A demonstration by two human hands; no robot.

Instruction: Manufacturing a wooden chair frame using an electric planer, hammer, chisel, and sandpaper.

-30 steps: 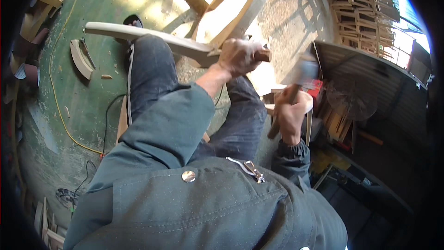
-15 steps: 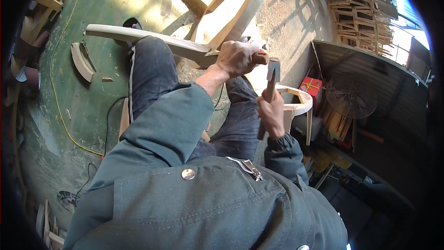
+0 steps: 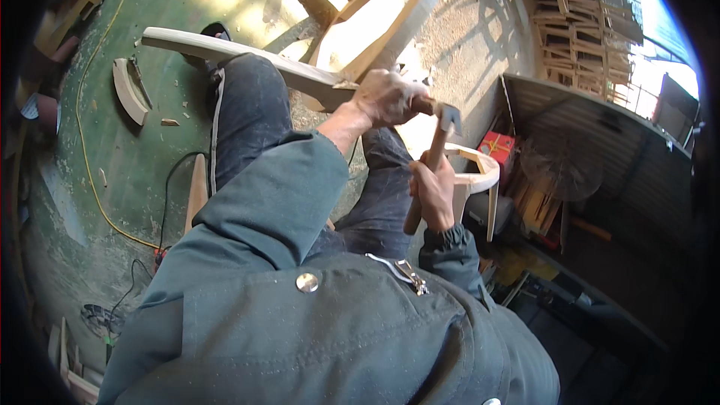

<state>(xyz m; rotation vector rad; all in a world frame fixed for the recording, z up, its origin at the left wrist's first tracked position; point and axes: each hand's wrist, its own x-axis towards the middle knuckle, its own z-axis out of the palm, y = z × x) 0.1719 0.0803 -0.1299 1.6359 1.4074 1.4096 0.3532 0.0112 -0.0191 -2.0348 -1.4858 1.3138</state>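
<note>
My left hand (image 3: 388, 97) is wrapped round the brown wooden handle (image 3: 424, 104) of a chisel, whose blade is hidden behind the fingers. In my right hand (image 3: 437, 187) I grip a hammer (image 3: 435, 151) by its wooden shaft. Its metal head is at the butt end of the chisel handle, touching it or very close. Beside my left hand, a pale curved wooden rail (image 3: 247, 54) lies across my left knee. It meets a larger wooden chair frame (image 3: 409, 26), which leans away on the far side.
A pale rounded chair part (image 3: 480, 174) stands right of my right hand, near a red box (image 3: 496, 148). A curved wood piece (image 3: 130, 97) lies on the green floor at left, by a yellow cord (image 3: 84, 146). Chair frames (image 3: 577, 22) are stacked far right.
The hammer head has moved down and slightly right, from just beyond the chisel handle's end to against or beside it. The right hand has dropped a little. The left hand keeps its grip.
</note>
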